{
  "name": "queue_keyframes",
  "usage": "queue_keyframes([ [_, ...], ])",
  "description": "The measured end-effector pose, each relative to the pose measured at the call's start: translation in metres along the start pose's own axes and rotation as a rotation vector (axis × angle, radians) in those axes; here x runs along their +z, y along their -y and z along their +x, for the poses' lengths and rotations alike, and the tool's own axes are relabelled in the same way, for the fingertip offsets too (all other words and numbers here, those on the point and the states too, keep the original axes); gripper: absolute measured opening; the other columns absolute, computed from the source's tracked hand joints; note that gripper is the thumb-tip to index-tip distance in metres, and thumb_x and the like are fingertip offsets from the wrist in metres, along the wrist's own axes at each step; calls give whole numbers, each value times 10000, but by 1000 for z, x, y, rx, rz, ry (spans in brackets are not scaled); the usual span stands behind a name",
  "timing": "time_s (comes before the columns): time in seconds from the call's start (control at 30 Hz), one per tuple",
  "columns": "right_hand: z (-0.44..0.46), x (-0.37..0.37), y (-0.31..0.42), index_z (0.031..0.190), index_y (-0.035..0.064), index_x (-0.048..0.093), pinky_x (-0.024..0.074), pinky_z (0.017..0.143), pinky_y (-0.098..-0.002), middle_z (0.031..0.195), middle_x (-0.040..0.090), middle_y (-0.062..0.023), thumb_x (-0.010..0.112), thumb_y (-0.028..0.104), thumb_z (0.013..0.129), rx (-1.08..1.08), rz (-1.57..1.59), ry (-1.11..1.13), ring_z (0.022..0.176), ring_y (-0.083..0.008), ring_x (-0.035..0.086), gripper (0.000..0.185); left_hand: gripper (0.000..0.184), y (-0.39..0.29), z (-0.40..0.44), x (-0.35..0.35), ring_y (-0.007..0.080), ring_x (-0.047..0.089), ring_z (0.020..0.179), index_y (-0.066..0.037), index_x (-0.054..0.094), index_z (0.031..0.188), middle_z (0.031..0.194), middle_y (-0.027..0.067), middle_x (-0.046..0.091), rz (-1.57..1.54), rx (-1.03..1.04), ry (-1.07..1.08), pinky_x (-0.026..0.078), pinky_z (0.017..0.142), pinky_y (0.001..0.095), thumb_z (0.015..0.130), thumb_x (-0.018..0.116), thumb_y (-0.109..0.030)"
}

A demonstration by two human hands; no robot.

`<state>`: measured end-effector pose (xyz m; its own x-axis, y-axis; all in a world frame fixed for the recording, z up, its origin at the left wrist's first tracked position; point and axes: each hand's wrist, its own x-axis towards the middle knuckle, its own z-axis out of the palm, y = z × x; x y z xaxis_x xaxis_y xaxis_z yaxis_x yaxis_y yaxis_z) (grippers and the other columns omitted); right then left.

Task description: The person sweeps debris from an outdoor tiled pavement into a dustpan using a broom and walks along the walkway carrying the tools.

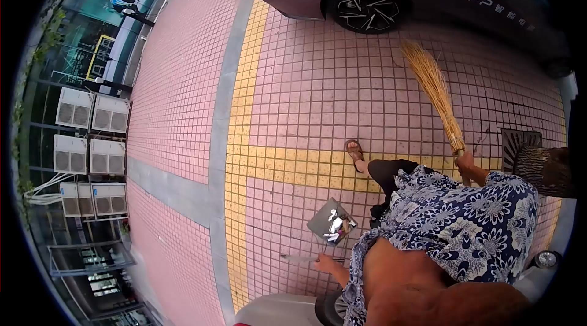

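Head view: the right hand (466, 162) gripped a broom (433, 84), the left hand (329, 264) a thin stick (299, 258) near the dustpan (320, 224). Sweeping, it seemed, needing a flat pan.

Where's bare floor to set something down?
Pink square-tiled paving is bare between the yellow tile strip, grey-purple car and yellow straw broom. Crowded around the grey dustpan of white scraps between brown-sandaled foot and left hand.
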<state>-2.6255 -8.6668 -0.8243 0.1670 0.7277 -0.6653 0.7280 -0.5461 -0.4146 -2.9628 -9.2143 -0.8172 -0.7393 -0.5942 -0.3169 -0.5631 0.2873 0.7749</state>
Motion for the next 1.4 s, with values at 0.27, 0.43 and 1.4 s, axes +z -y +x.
queue_keyframes([
  [0.27, -18, 153, 184, 782, -79, 636, 422, 394, -400, 587, 578, -129, 670, 0, 772, -88, -22, 146, 440, -249, 548, 87, 145, -160, 139, 97, 178, 460, 538, 37, 527, 847, 664, 57, 498, -80, 14, 10, 359, 479, 350, 802, 645, -35],
  [0.43, -6, 239, 326, 805, -71, 643, 436, 423, -357, 608, 596, -118, 683, -8, 775, 14, 155, 481, 474, -207, 557, 81, 112, -247, 203, 151, 161, 435, 521, 3, 491, 817, 658, 55, 487, -108, 53, -34, 346, 459, 337, 799, 601, -1],
  [1.4, -25, 604, 1020, 708, 89, 529, 387, 408, -250, 584, 495, 40, 644, -3, 841, 189, 332, 1000, 441, -52, 453, 199, 189, -719, 579, 649, 132, 401, 604, -8, 452, 752, 708, 21, 450, -158, 227, 168, 336, 510, 323, 725, 633, 38],
])
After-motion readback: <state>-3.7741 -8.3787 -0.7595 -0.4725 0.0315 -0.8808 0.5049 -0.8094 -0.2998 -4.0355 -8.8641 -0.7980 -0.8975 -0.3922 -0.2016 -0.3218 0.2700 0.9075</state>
